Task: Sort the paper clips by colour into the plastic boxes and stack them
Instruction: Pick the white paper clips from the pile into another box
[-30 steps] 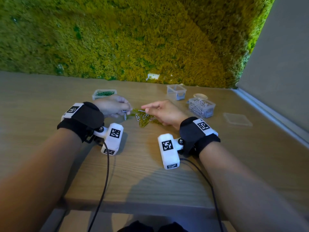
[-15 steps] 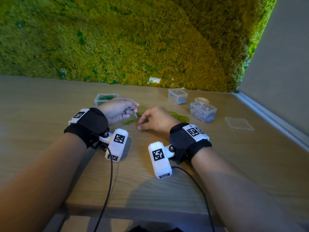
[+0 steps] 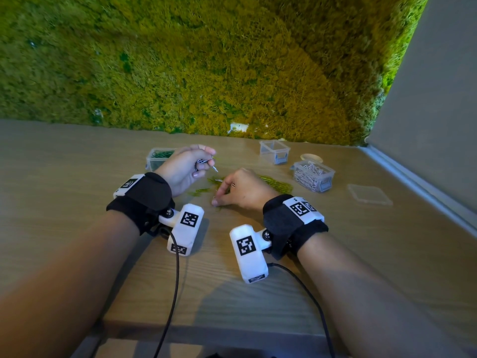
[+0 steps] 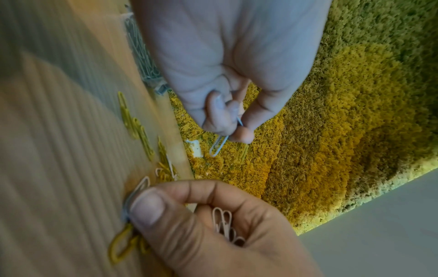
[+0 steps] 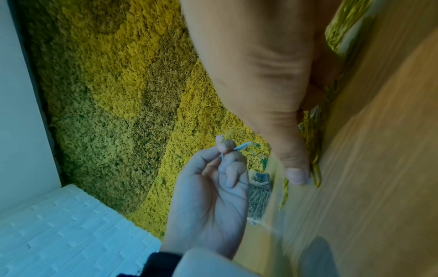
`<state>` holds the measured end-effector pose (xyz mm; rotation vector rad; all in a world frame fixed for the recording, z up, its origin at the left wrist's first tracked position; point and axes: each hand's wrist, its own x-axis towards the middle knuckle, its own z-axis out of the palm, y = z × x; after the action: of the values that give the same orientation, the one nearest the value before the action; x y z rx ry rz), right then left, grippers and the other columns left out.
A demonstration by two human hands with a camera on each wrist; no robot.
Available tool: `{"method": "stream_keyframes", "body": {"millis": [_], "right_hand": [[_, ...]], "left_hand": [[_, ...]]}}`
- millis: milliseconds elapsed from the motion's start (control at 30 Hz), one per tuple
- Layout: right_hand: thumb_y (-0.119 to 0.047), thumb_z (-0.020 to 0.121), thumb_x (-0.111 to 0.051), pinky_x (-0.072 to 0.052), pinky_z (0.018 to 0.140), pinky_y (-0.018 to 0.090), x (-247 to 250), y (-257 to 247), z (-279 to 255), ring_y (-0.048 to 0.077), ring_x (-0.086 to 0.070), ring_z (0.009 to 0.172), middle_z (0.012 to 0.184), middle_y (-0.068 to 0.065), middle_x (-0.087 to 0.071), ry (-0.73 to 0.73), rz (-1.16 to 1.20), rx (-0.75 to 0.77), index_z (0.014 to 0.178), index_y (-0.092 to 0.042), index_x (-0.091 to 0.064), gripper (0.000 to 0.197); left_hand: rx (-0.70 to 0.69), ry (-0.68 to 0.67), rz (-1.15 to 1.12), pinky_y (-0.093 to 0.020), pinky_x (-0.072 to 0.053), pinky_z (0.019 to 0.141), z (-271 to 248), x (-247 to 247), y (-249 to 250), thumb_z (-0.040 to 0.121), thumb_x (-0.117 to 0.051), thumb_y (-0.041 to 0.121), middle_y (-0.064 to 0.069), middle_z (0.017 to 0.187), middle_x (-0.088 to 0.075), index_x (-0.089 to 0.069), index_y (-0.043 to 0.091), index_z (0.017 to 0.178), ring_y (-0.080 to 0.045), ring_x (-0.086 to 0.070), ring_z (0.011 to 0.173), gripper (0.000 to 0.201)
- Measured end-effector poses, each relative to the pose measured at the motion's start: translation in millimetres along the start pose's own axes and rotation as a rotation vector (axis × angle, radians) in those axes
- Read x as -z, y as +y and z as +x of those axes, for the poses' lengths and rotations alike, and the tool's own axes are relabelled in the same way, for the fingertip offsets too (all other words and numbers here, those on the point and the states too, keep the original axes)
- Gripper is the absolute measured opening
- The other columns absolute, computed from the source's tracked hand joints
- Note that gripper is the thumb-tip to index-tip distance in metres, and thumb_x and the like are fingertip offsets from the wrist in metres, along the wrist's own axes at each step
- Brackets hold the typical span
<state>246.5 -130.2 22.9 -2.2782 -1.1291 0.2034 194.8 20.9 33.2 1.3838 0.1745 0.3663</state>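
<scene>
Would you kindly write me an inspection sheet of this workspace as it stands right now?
Surface: wooden table, light grain, front edge in view.
Job's things: box of green clips far left; empty box at the back; box of white clips to the right; loose green clips in the middle.
Clutter: flat clear lid lying far right; a round lid behind the white box.
Grippers: left hand raised, pinches white clips; right hand low over the pile, holds white clips in its curled fingers.
Cables: one black cable from each wrist camera, running off the near edge.
Surroundings: moss wall behind; plain grey wall to the right.
</scene>
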Motion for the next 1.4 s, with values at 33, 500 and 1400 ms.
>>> {"method": "stream_keyframes", "body": {"millis": [33, 500, 1400], "right_hand": [[-0.025, 0.076, -0.079, -0.033, 0.047, 0.009, -0.3, -0.1, -0.3, -0.002, -0.047, 0.055, 0.059, -0.015, -0.054, -0.006, 0.000, 0.002, 0.085, -0.011, -0.075, 0.018], [-0.021, 0.083, -0.070, -0.039, 0.056, 0.023, -1.4, -10.6, 0.5, 0.010, -0.052, 0.067, 0.078, -0.002, -0.063, -0.154, -0.155, 0.022, 0.087, -0.007, -0.074, 0.015], [-0.021, 0.094, -0.058, -0.017, 0.028, 0.013, 15.3, 19.3, 3.1, 0.001, -0.023, 0.033, 0.045, -0.011, -0.029, 0.094, 1.237, -0.221, 0.085, -0.008, -0.058, 0.016]], "left_hand": [[-0.016, -0.016, -0.001, -0.014, -0.025, 0.038, -0.5, -0.4, -0.2, 0.092, -0.041, -0.007, -0.005, 0.063, -0.055, -0.055, 0.007, 0.087, -0.004, -0.037, 0.044, 0.021], [-0.222, -0.101, 0.122, -0.014, -0.031, 0.045, -4.5, -4.1, -0.8, 0.091, -0.048, -0.007, -0.001, 0.065, -0.066, -0.056, 0.007, 0.087, -0.009, -0.057, 0.068, 0.017], [-0.311, -0.191, 0.237, -0.015, -0.031, 0.052, -6.1, -8.4, -7.0, 0.089, -0.056, -0.003, 0.003, 0.071, -0.068, -0.058, 0.012, 0.088, -0.026, -0.045, 0.089, 0.015]]}}
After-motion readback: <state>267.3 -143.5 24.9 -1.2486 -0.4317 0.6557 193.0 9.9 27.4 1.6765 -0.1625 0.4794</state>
